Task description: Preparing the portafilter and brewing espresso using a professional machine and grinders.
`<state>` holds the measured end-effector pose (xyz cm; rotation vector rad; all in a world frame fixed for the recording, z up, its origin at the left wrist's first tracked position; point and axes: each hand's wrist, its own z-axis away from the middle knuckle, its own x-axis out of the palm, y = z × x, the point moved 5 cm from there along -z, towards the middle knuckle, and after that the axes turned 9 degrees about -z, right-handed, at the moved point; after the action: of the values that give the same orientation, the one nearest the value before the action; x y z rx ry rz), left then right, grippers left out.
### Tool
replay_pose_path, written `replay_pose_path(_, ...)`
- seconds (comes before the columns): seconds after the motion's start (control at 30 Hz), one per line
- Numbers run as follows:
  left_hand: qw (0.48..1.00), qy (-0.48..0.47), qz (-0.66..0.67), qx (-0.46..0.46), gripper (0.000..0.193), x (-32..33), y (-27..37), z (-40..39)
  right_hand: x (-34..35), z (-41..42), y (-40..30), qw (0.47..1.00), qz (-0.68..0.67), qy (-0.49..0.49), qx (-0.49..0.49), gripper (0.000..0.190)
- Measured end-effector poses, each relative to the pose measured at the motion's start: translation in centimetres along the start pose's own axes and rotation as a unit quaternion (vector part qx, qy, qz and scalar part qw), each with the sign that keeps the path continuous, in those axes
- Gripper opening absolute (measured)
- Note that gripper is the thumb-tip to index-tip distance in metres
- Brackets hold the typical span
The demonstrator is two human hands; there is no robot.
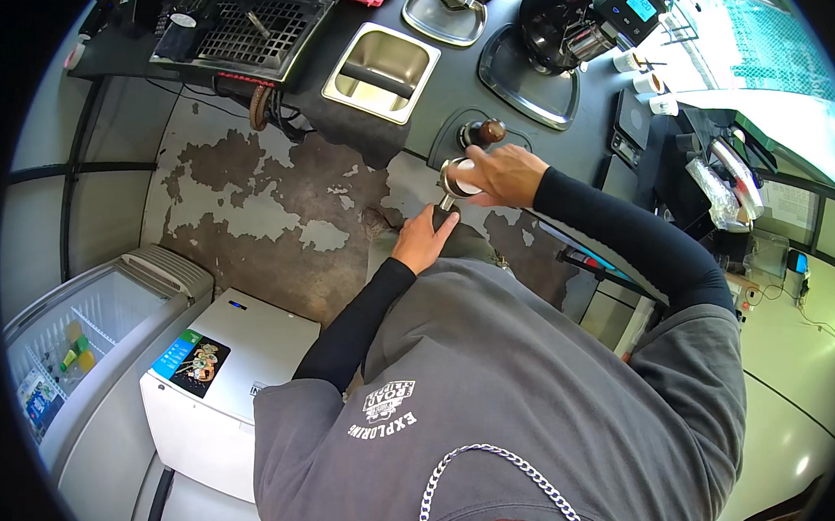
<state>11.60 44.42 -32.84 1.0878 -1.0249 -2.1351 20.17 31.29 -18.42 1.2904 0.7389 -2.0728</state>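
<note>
My left hand (420, 241) grips the dark handle of a portafilter (447, 202) in front of my body, near the counter's edge. Above the portafilter's metal head, the fingers of my right hand (510, 175) close around a small white object (465, 177), perhaps a cup. Those fingers hide part of it and most of the filter basket. Just beyond my right hand, a coffee tamper with a round brown knob (492, 130) lies on a dark tamping mat (441, 135).
A steel knock box (419, 108) is set in the dark counter. To its right stand a black coffee grinder (554, 31) and an oval tray (508, 89). A digital scale (632, 124) and several small cups (663, 105) line the right. A chest freezer (181, 285) is at left.
</note>
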Motion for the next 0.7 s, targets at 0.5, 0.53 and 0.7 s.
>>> replay_pose_path(0.5,1.000,-0.009,0.015,-0.002,0.061,0.1,0.2,0.0,2.3,-1.2,1.3,0.983,-0.050,-0.041,0.171,0.072)
replay_pose_path(0.53,1.000,-0.012,0.016,-0.009,0.061,0.1,0.1,0.0,1.5,-0.9,1.0,0.981,-0.049,-0.041,0.182,0.073)
replay_pose_path(0.7,1.000,-0.005,-0.005,-0.008,0.060,0.2,0.1,0.0,1.7,0.9,-0.9,0.975,0.045,0.152,-0.155,0.067)
